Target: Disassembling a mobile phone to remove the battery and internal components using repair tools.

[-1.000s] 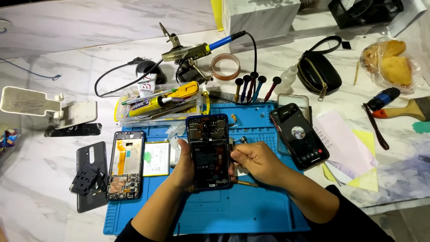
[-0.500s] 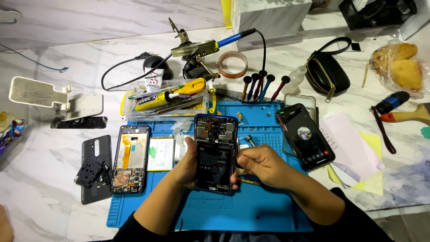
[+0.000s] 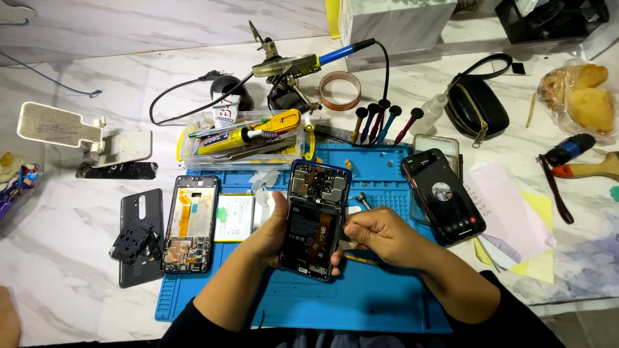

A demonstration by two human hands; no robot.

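Over the blue repair mat [image 3: 387, 303], seen from the head camera, the left hand [image 3: 274, 229] is cradling an opened phone [image 3: 314, 219], its fingers wrapping the left edge and clamping it with the back facing up. The right hand [image 3: 377, 235] is pinching at the phone's right edge, fingertips together; what they grip is too small to tell. A second stripped phone frame [image 3: 190, 222] is lying to the left on the mat, a lit phone [image 3: 443, 196] to the right. Working well here likely means keeping the left grip steady and the right fingertips gentle against the exposed parts.
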